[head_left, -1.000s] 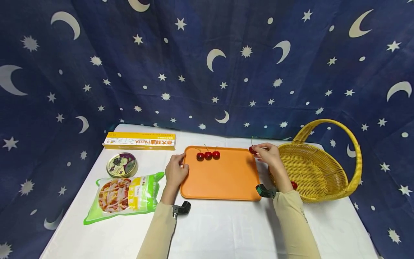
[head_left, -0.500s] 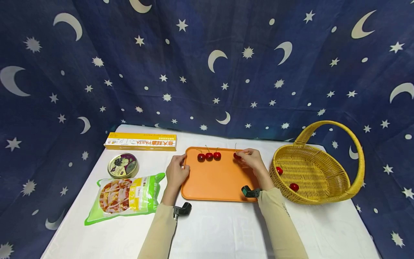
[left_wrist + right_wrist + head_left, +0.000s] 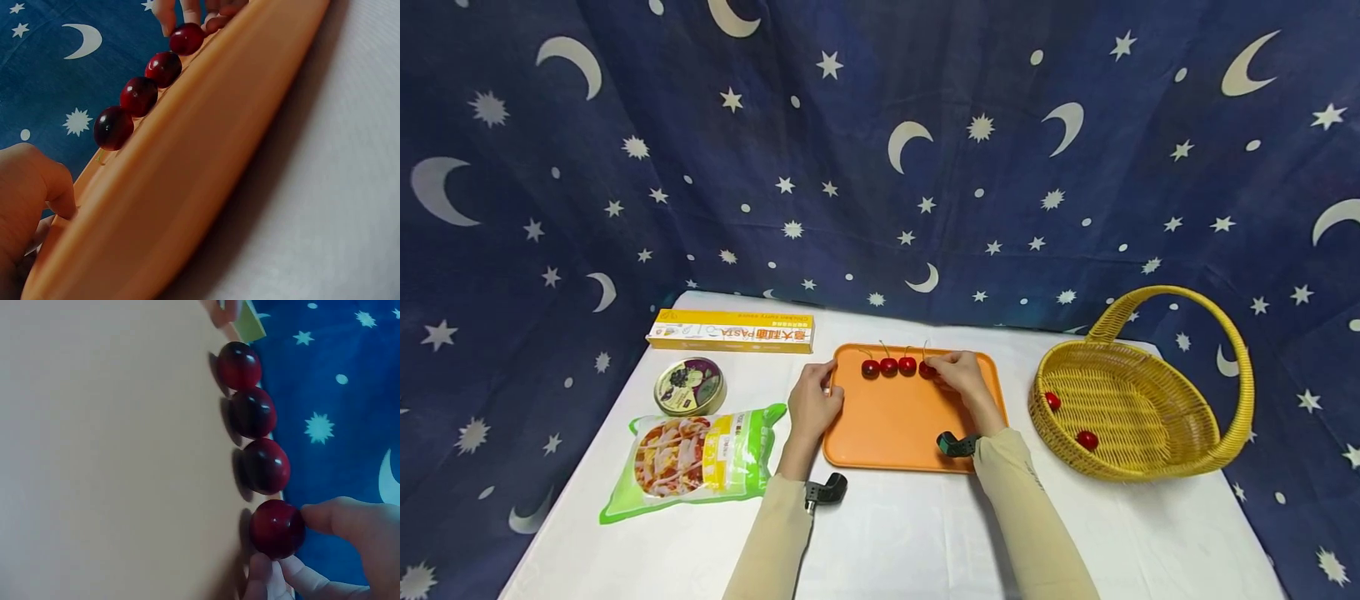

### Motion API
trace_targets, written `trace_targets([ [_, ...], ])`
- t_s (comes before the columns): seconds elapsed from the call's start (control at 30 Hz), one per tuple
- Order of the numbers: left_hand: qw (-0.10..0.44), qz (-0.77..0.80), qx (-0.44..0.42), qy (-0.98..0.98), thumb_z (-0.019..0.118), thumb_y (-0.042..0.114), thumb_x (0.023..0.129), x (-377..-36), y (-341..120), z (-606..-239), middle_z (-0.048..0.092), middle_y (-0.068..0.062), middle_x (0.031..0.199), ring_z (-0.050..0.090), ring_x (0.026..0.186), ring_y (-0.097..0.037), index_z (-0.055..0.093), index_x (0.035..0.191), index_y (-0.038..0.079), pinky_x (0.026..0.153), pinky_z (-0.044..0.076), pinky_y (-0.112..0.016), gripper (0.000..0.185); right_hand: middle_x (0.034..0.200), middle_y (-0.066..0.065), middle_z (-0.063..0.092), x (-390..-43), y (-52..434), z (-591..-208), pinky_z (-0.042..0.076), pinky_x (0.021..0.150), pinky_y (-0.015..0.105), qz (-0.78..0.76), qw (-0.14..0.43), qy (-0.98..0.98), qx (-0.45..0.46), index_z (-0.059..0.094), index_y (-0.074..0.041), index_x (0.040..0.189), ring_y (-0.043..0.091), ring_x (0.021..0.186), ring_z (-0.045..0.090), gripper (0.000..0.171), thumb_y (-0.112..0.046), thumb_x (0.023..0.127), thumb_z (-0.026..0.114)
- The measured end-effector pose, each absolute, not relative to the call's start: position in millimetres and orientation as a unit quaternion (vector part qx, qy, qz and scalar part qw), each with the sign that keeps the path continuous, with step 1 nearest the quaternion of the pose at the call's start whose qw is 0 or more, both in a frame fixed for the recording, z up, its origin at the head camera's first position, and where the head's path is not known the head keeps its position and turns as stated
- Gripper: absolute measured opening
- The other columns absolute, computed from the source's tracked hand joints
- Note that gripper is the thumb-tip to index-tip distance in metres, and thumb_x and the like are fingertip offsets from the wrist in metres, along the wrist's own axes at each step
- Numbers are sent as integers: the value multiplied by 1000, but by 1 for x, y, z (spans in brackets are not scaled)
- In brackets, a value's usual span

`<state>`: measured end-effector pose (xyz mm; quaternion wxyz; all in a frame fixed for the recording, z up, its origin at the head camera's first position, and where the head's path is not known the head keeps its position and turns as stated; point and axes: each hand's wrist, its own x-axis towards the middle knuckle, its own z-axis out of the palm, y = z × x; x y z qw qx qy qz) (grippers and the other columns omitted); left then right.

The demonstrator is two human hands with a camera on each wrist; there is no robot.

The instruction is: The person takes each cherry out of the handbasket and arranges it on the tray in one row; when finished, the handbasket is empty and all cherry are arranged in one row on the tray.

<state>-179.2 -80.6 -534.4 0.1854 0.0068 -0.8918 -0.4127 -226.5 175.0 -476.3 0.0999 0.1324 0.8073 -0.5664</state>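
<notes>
On the orange tray [image 3: 895, 433], a row of three dark red cherries with stems, the middle one [image 3: 888, 367] among them, runs along the far rim. My right hand [image 3: 958, 375] pinches another cherry [image 3: 277, 529] between thumb and fingers at the right end of that row, close beside its neighbour [image 3: 267, 466]. My left hand [image 3: 812, 404] grips the tray's left edge, its thumb bent over the rim in the left wrist view.
At right stands a yellow wicker basket [image 3: 1206, 446] with a tall handle, holding two cherries [image 3: 1087, 439]. Left of the tray are a pasta box [image 3: 730, 332], a round tin [image 3: 688, 387] and a green-edged food bag [image 3: 692, 458]. A patterned blue cloth [image 3: 880, 167] hangs behind.
My right hand has carried the cherry leftward from beside the basket, over the tray, to the end of the row. The left hand has stayed at the tray's edge.
</notes>
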Motion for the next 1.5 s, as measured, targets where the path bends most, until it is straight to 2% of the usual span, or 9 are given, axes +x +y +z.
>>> trace_targets([
  [0.1, 191, -411, 3, -892, 65, 5, 74, -180, -80, -535, 62, -12, 97, 55, 72, -23, 70, 120, 2, 60, 42, -39, 47, 102, 18, 67, -226, 171, -476, 54, 62, 25, -558, 96, 813, 136, 69, 9, 101, 14, 66, 62, 28, -16, 89, 69],
  [0.23, 195, -408, -1, -892, 65, 6, 74, -180, -80, -534, 61, -12, 96, 55, 72, -23, 70, 120, 2, 60, 42, -39, 46, 95, 16, 66, -226, 166, -473, 52, 60, 24, -543, 89, 823, 142, 69, 8, 102, 14, 64, 60, 29, -18, 88, 70],
  [0.5, 201, -410, -1, -890, 65, 5, 73, -179, -81, -535, 61, -11, 94, 55, 71, -23, 71, 119, 2, 59, 42, -39, 46, 91, 15, 65, -226, 166, -475, 51, 59, 25, -527, 85, 835, 135, 68, 6, 96, 17, 65, 62, 28, -22, 90, 69],
  [0.8, 194, -412, -3, -890, 65, 4, 74, -178, -79, -534, 61, -11, 95, 55, 72, -23, 70, 119, 2, 60, 42, -38, 46, 90, 14, 66, -224, 174, -475, 54, 65, 26, -536, 87, 828, 141, 65, 9, 105, 15, 70, 65, 32, -21, 92, 66],
  [0.97, 199, -413, -2, -889, 65, 4, 73, -178, -79, -534, 61, -12, 95, 55, 72, -24, 70, 120, 2, 60, 43, -40, 47, 91, 22, 68, -219, 187, -465, 57, 65, 35, -526, 83, 838, 122, 63, 9, 108, 26, 72, 70, 31, -18, 92, 64],
  [1.1, 198, -414, 0, -889, 64, 5, 73, -179, -80, -535, 60, -11, 94, 54, 71, -23, 70, 120, 3, 60, 42, -39, 48, 96, 26, 68, -215, 205, -445, 56, 69, 35, -502, 64, 856, 107, 63, 10, 109, 30, 78, 69, 32, -18, 92, 63],
  [1.27, 191, -415, 3, -890, 65, 5, 74, -179, -80, -535, 60, -11, 95, 54, 73, -24, 70, 121, 3, 62, 43, -40, 48, 96, 24, 69, -207, 246, -413, 55, 66, 28, -494, 49, 863, 95, 62, 13, 114, 16, 72, 68, 38, -19, 93, 62],
  [1.37, 183, -417, 6, -890, 65, 6, 74, -178, -80, -535, 61, -12, 98, 55, 75, -25, 69, 122, 2, 65, 44, -41, 48, 87, 13, 69, -198, 277, -396, 54, 63, 26, -492, 51, 864, 98, 59, 14, 117, 7, 68, 65, 41, -20, 95, 60],
  [1.5, 181, -420, 7, -889, 66, 6, 75, -176, -80, -533, 62, -13, 98, 56, 76, -26, 69, 122, 1, 65, 45, -42, 47, 84, 2, 65, -188, 319, -385, 54, 66, 27, -478, 60, 869, 112, 55, 17, 120, 4, 70, 63, 43, -20, 97, 56],
])
